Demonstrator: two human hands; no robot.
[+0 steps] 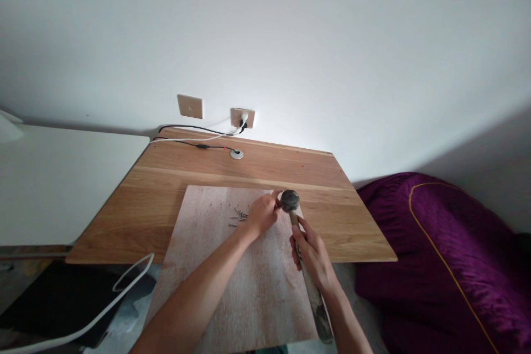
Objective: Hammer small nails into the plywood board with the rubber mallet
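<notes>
Hammer head at pinched nail, frame centre.
Right hand (313, 251) grips hammer (295, 215); left hand (262, 213) fingers pinch nail, barely visible, on plywood board (249, 287). Risk: off-line strike hits fingertips.

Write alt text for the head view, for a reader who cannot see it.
A person's right hand grips a hammer by its handle, the head poised beside the left hand, which pinches something small at a pale board on a wooden desk. Loose nails lie beside the left hand; a purple cushion sits to the right.

Nail under left hand (262, 213) hidden; board (215, 287) btm edge cut off.
</notes>
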